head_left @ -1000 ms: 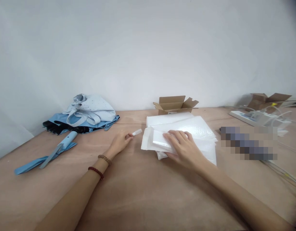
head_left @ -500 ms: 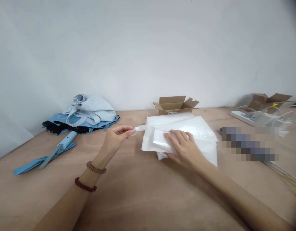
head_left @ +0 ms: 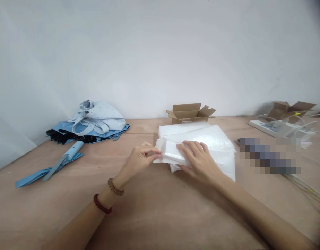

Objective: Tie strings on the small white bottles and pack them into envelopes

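Observation:
A small white box in a translucent bubble wrap bag (head_left: 172, 152) lies over a stack of white bubble wrap bags (head_left: 212, 136) in the middle of the table. My right hand (head_left: 197, 156) is closed round the right part of the wrapped box, thumb at the near side and fingers on top. The left edge of the same bag is pinched between the thumb and fingers of my left hand (head_left: 143, 158), which wears two bead bracelets on its wrist.
An open cardboard box (head_left: 187, 113) stands behind the bags. On the left lie a blue umbrella (head_left: 74, 150) and a pale cloth bag (head_left: 105, 116). Rightward are a blurred-out object (head_left: 269, 156), a power strip (head_left: 266, 127) with cables and another cardboard box (head_left: 292, 108).
My left hand has moved right, from holding a thin white strip out to the left, to the bag's left edge. The strip no longer shows. My right hand has barely moved.

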A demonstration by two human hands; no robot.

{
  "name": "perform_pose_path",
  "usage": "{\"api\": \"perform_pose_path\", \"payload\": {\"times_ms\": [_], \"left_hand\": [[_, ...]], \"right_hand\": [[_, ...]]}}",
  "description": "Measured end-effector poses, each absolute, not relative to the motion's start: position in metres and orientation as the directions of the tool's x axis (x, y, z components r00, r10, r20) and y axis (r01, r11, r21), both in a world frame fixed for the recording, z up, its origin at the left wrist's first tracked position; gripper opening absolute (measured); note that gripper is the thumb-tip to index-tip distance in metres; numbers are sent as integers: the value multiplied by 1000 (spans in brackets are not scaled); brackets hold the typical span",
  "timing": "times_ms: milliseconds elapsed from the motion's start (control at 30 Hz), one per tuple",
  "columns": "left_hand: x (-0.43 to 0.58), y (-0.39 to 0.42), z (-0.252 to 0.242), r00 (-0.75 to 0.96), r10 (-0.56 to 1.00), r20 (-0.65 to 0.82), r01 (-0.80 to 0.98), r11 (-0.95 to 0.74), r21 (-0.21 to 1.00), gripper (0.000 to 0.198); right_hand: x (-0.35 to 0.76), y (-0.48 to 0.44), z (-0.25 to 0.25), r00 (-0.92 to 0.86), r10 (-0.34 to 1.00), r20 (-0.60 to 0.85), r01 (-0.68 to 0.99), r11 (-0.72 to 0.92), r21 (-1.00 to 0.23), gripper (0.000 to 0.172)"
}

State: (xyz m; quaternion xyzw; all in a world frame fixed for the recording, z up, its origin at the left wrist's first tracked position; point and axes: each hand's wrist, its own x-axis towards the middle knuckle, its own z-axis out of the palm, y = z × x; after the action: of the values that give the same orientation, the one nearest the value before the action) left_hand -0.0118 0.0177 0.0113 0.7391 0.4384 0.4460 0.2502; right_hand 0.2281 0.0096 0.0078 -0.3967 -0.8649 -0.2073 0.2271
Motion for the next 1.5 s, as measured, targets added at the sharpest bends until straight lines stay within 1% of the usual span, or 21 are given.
{"api": "perform_pose_path", "payload": {"times_ms": [67,100,200,267,333,400,500,567,700,767,867,933,967,1033,1067,1100,1133,1200,1267,1300,1500], "left_hand": [[-5,17,3,242,852,465,412,-524,746,13],[-2,16,-1,248,835,492,427,-550,718,14],[3,15,-10,279,754,595,530,-637,559,23],[5,14,-16,278,727,628,586,-646,488,24],[7,14,-18,239,735,635,617,-620,485,21],[10,15,-18,235,736,635,627,-614,479,18],[13,14,-15,281,704,652,624,-650,434,24],[14,13,-13,300,705,643,597,-664,450,26],[12,11,-11,255,762,595,524,-626,577,25],[11,10,-11,222,779,586,517,-603,607,24],[11,9,-9,199,749,632,557,-617,555,19],[12,8,-8,125,719,683,604,-602,523,14],[12,8,-8,59,717,695,621,-571,537,16],[13,10,-8,-103,756,646,595,-473,649,31],[12,12,-8,-165,798,579,534,-421,733,39],[12,14,-8,-188,854,485,440,-368,819,43],[11,17,-9,-164,912,375,327,-309,893,44],[9,20,-11,-21,983,184,120,-181,976,41],[9,22,-13,113,990,85,11,-86,996,41],[9,21,-14,142,988,62,-9,-61,998,41],[13,14,-15,170,985,-8,-10,10,1000,37]], "right_hand": [[227,9,8,-592,584,555,770,614,174,42],[226,8,7,-599,583,549,764,623,171,42],[224,7,6,-611,584,535,752,640,160,42],[223,6,5,-614,583,532,749,643,160,41],[223,6,5,-615,578,536,748,642,165,41],[223,6,4,-614,576,539,749,641,169,42],[223,6,5,-618,576,535,747,642,172,43],[223,6,7,-618,578,533,747,642,171,42],[223,4,9,-613,575,542,747,645,162,40],[223,4,10,-610,569,552,747,646,158,39],[224,4,10,-605,565,561,746,648,153,40],[224,5,10,-600,566,565,749,646,149,40],[225,6,10,-596,567,568,752,643,147,39],[225,7,10,-588,571,573,758,637,142,38],[225,7,10,-584,574,575,760,634,139,38],[225,8,10,-583,576,573,761,634,138,38],[226,8,10,-585,577,570,760,635,138,38],[226,8,11,-599,571,561,750,646,142,39],[227,7,13,-622,560,547,731,665,150,41],[228,7,13,-633,554,541,722,675,153,41],[231,5,16,-679,516,523,687,698,204,46]]}}
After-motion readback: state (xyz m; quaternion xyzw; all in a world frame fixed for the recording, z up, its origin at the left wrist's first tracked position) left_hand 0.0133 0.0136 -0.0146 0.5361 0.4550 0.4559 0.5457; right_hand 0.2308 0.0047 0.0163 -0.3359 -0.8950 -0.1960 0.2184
